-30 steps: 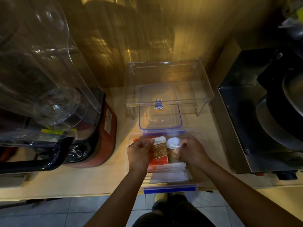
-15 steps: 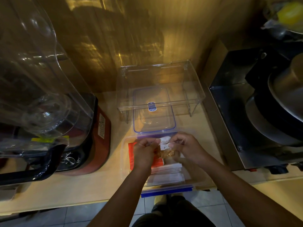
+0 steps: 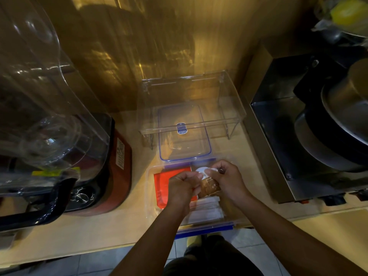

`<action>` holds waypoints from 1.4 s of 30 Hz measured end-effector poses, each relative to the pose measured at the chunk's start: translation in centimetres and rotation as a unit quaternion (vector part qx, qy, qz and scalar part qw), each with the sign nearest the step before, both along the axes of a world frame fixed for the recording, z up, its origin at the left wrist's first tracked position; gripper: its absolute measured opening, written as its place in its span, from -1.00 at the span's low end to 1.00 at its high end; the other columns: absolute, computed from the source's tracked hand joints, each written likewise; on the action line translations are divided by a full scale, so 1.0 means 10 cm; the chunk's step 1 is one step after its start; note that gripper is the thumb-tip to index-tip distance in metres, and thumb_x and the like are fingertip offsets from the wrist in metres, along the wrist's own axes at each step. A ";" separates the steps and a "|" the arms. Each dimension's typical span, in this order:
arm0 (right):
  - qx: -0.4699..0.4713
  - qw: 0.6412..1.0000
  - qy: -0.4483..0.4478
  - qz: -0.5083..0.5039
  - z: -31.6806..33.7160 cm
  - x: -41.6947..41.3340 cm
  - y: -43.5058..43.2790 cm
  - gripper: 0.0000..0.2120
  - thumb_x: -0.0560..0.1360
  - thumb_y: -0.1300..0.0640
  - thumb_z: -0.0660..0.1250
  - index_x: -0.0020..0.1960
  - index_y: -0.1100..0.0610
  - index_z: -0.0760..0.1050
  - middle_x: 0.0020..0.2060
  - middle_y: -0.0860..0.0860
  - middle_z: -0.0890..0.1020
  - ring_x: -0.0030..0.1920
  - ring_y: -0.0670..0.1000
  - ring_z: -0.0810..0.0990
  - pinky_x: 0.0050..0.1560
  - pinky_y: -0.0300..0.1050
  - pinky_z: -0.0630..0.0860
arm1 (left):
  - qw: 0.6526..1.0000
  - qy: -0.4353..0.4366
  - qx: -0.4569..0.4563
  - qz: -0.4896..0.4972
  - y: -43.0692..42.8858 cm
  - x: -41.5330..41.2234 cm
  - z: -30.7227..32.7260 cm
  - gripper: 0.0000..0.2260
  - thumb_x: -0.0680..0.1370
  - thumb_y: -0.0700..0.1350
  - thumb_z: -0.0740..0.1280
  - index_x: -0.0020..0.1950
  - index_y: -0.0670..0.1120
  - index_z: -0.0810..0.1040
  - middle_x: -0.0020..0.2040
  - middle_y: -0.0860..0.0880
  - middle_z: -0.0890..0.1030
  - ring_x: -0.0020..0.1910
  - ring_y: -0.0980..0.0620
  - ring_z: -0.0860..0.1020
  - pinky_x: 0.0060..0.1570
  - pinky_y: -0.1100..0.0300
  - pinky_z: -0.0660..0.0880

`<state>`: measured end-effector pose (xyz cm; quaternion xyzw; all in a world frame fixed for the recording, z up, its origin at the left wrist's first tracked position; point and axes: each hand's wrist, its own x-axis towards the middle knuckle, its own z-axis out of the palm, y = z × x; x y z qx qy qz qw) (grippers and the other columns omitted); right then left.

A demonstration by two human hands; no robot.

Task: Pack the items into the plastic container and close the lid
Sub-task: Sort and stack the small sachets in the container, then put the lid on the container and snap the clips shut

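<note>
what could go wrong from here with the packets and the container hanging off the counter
1. The plastic container sits at the counter edge, its blue near rim seemingly past it; pressing down could tip it.
2. The left hand and right hand pinch brown packets together; one could slip out onto the floor.
3. The lid lies behind, so reaching over may nudge the container.

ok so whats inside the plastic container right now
Inside the plastic container: an orange-red packet on the left, white packets near the front, and brown sachets held by the left hand and right hand. Whatever lies beneath the hands is hidden.
</note>
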<state>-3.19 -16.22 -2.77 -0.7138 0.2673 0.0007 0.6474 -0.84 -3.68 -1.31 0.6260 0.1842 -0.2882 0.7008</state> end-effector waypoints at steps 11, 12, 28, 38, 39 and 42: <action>-0.056 0.996 0.005 0.071 0.04 0.00 -0.08 -0.75 0.38 0.32 0.40 -0.21 -0.02 0.46 -0.29 -0.02 0.55 -0.25 -0.05 0.54 -0.26 -0.23 0.47 | 1.000 0.009 0.010 -0.003 -0.05 0.00 -0.02 -0.95 0.50 -0.33 0.33 -0.08 -0.29 0.57 -0.22 -0.19 0.59 -0.31 -0.01 0.58 -0.37 0.23 0.58; -0.078 0.991 0.014 0.104 0.07 0.01 -0.12 -0.76 0.38 0.31 0.41 -0.15 -0.01 0.48 -0.26 -0.02 0.57 -0.22 -0.05 0.56 -0.23 -0.23 0.48 | 1.000 0.015 0.005 -0.002 -0.06 -0.01 -0.03 -0.93 0.50 -0.35 0.32 -0.04 -0.32 0.56 -0.23 -0.18 0.59 -0.33 0.00 0.58 -0.38 0.23 0.58; -0.550 0.684 0.106 0.468 0.13 -0.10 -0.33 -0.84 0.44 0.21 0.24 -0.06 0.12 0.59 -0.01 0.05 0.66 0.06 0.12 0.43 0.13 -0.06 0.21 | 0.958 -0.040 0.159 -0.235 -0.32 -0.23 -0.40 -0.71 0.43 -0.43 0.36 -0.45 -0.17 0.50 -0.55 -0.10 0.48 -0.58 -0.02 0.45 -0.48 0.19 0.43; -0.602 0.623 0.064 0.496 -0.10 -0.18 -0.35 -0.70 0.57 0.13 0.11 0.24 0.10 0.48 0.19 0.16 0.59 0.22 0.18 0.49 0.39 -0.04 0.06 | 0.898 -0.163 0.247 -0.324 -0.37 -0.27 -0.37 -0.86 0.51 -0.31 0.27 -0.08 -0.32 0.63 -0.12 -0.33 0.66 -0.11 -0.26 0.63 -0.07 -0.09 0.59; -0.605 0.620 0.059 0.496 -0.11 -0.19 -0.36 -0.69 0.57 0.14 0.09 0.24 0.12 0.48 0.18 0.17 0.60 0.21 0.19 0.49 0.39 -0.02 0.09 | 0.896 -0.170 0.251 -0.325 -0.38 -0.27 -0.37 -0.86 0.50 -0.32 0.27 -0.11 -0.33 0.62 -0.13 -0.34 0.66 -0.13 -0.27 0.64 -0.08 -0.10 0.59; -0.616 0.611 0.045 0.496 -0.14 -0.21 -0.35 -0.67 0.55 0.22 0.07 0.24 0.13 0.48 0.17 0.18 0.60 0.22 0.21 0.49 0.40 0.01 0.09 | 0.889 -0.180 0.267 -0.326 -0.39 -0.27 -0.36 -0.85 0.50 -0.36 0.25 -0.14 -0.36 0.61 -0.15 -0.35 0.66 -0.13 -0.27 0.63 -0.07 -0.08 0.58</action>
